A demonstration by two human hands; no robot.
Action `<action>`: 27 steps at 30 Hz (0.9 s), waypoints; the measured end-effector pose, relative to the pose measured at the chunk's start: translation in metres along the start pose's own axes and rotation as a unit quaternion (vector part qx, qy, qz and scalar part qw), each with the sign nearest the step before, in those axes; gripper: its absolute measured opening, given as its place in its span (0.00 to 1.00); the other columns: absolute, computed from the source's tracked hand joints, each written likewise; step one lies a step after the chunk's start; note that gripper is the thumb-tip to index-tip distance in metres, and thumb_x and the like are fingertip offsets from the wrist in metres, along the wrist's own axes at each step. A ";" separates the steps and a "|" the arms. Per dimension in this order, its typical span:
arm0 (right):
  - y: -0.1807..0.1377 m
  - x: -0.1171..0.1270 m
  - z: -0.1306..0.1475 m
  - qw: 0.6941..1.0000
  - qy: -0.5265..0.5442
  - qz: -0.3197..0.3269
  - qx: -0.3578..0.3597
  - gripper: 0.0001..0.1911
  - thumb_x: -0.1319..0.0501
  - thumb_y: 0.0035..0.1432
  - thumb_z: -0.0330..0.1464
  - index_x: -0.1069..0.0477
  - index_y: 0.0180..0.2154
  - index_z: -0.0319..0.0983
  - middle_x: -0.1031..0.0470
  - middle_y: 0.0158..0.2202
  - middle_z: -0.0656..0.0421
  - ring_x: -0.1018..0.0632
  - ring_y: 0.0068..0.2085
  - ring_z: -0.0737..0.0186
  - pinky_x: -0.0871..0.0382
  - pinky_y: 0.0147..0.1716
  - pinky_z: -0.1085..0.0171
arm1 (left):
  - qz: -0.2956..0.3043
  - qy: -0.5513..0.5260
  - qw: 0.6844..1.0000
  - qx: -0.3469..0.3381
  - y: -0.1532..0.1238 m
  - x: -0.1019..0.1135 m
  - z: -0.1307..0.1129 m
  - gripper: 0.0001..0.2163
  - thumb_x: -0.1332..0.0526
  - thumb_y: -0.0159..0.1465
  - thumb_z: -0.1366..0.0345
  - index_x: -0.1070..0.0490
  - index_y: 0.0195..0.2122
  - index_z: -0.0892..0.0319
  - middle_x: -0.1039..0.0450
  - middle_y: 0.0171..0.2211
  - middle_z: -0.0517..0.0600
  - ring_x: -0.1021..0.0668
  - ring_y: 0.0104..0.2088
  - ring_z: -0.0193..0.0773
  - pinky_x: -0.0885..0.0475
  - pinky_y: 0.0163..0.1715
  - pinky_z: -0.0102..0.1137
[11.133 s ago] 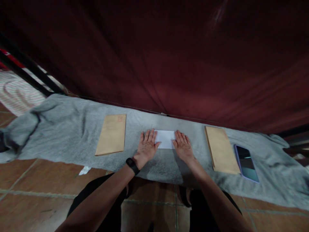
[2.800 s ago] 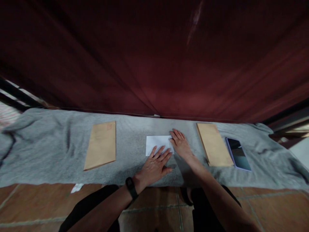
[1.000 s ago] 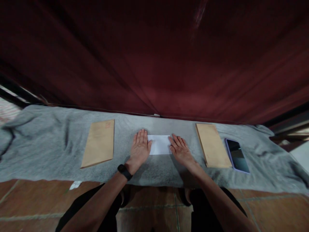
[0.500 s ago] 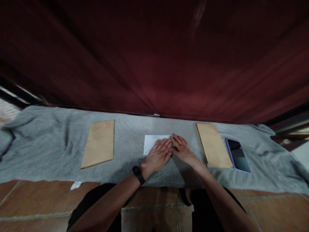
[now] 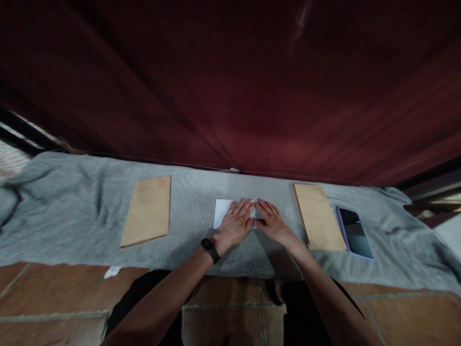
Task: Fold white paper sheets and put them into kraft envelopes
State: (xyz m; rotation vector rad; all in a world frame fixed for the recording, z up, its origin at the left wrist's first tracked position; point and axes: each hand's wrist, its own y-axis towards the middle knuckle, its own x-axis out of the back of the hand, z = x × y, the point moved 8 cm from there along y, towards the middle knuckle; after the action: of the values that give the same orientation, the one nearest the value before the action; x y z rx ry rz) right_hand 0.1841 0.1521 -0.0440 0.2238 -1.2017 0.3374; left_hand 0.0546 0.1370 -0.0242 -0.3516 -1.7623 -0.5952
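A folded sheet of white paper point(image 5: 221, 211) lies on the grey cloth in front of me. My left hand point(image 5: 236, 222) rests flat on it with the fingers stretched out, hiding much of the paper. At the paper's right edge lies my right hand point(image 5: 272, 222), palm down, its fingers extended and its tips meeting the sheet's edge. The two hands sit side by side, with the thumbs close together.
Left of the paper lies a brown envelope point(image 5: 148, 211) with a red mark. Several stacked brown envelopes point(image 5: 319, 216) lie to the right, next to a phone point(image 5: 355, 233). The grey cloth point(image 5: 194, 211) runs along a dark red surface point(image 5: 230, 96). Below are floor tiles point(image 5: 230, 317).
My left hand has shifted slightly up and its fingers have turned to point more forward along the paper. My right hand has stayed almost in place.
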 end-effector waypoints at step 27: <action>0.001 0.000 -0.004 0.998 0.014 0.056 -0.001 0.40 0.41 0.62 0.48 0.47 0.71 0.42 0.50 0.73 0.53 0.49 0.73 0.49 0.51 0.69 0.47 | 0.009 0.001 1.000 0.027 0.003 0.004 -0.001 0.27 0.55 0.74 0.53 0.44 0.70 0.62 0.46 0.71 0.54 0.47 0.72 0.49 0.53 0.71 0.50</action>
State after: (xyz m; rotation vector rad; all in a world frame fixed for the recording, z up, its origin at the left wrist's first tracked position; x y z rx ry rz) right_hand 0.1873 0.1549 -0.0450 0.1488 -1.1892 0.4352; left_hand 0.0560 0.1383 -0.0195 -0.3291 -1.7675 -0.5332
